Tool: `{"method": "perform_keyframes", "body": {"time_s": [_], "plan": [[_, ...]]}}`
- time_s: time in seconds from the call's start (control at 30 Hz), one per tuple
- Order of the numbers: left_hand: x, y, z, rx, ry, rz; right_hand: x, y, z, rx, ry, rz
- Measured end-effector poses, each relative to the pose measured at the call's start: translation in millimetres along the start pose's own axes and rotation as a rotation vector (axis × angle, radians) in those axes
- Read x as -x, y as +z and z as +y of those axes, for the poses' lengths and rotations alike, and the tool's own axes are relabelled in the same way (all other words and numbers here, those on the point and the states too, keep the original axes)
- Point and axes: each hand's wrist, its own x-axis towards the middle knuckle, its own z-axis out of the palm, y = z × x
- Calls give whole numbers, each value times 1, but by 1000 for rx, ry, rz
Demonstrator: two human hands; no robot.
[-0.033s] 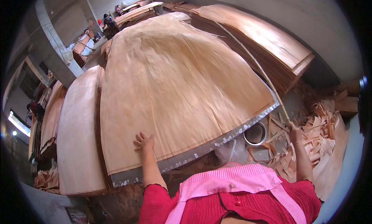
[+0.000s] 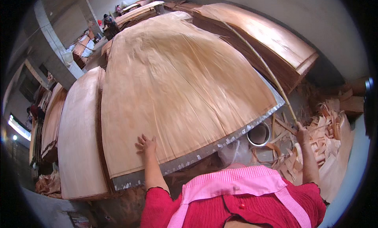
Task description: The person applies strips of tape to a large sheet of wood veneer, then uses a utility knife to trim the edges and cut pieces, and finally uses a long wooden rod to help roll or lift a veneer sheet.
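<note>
A large thin sheet of wood veneer (image 2: pixel 177 90) spreads over the table in front of me, wavy and creased at its far part. My left hand (image 2: pixel 146 144) lies on its near left part, palm down with fingers spread. My right hand (image 2: pixel 302 132) is closed round the near end of a long thin stick (image 2: pixel 271 74), off the table's right corner. The stick runs away from me along the sheet's right side. Along the near side, the grey table edge (image 2: pixel 204 150), specked with white bits, shows beyond the veneer.
Stacks of veneer stand left (image 2: pixel 80 137) and far right (image 2: pixel 260 31). Torn veneer scraps (image 2: pixel 325 129) heap up at the right, near a round white-rimmed container (image 2: pixel 258 134). A concrete pillar (image 2: pixel 59 42) rises at the left. People (image 2: pixel 110 25) are at the back.
My right hand and the stick's near end have shifted slightly to the right and away from me. My left hand stays in place on the veneer.
</note>
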Motion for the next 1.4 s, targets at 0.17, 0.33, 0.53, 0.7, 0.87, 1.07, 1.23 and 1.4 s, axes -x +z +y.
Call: {"method": "perform_keyframes", "body": {"time_s": [0.17,0.33,0.53,0.7,0.87,1.07,1.23,1.4], "plan": [[1,-4,-4,-14,-22,-9,2,-32,4,-78,-42,31],[25,9,20,-6,-61,-24,0,-13,-83,-461,-104,9],[30,5,27,32,-96,-8,-6,33,-201,-694,-42,-194],[47,5,34,91,-107,2,-24,55,-248,-621,-138,-300],[63,12,44,123,-78,13,-60,101,-245,-372,-293,-99],[40,24,37,129,-59,139,-93,127,-259,-279,-128,-145],[55,9,64,92,0,3,-126,160,-215,-152,43,-301],[37,45,4,71,114,225,-127,188,-197,-137,-33,-256]]}}
